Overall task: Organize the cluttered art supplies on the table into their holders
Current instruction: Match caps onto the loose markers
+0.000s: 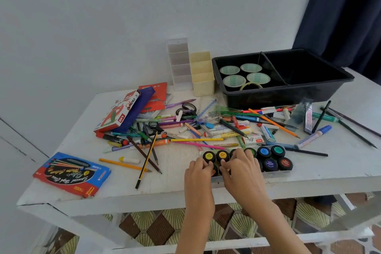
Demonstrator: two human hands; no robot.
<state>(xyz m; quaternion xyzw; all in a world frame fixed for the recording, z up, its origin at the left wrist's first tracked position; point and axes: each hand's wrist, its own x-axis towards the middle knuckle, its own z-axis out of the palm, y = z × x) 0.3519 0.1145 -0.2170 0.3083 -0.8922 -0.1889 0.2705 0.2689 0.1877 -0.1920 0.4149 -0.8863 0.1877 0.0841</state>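
A clear tray of poster-paint jars (274, 161) with black lids sits at the table's front edge. My left hand (199, 173) curls its fingers over the jars at the tray's left end. Beside it, my right hand (241, 169) has its fingers curled round jars further in; exactly which jars is hidden. Behind the tray lies a heap of pencils, pens and markers (206, 130). At the back stand a clear divided holder (179, 64), a cream holder (202, 74) and a black two-part bin (288, 88) with tape rolls (243, 74) in its left half.
A blue and red water-colour box (72, 174) lies at the front left. An oil pastels box (121, 112) and a blue pouch sit at the back left. Scissors (153, 127) lie in the heap. The white table (175, 185) stands against a wall; a dark curtain (350, 16) hangs at the right.
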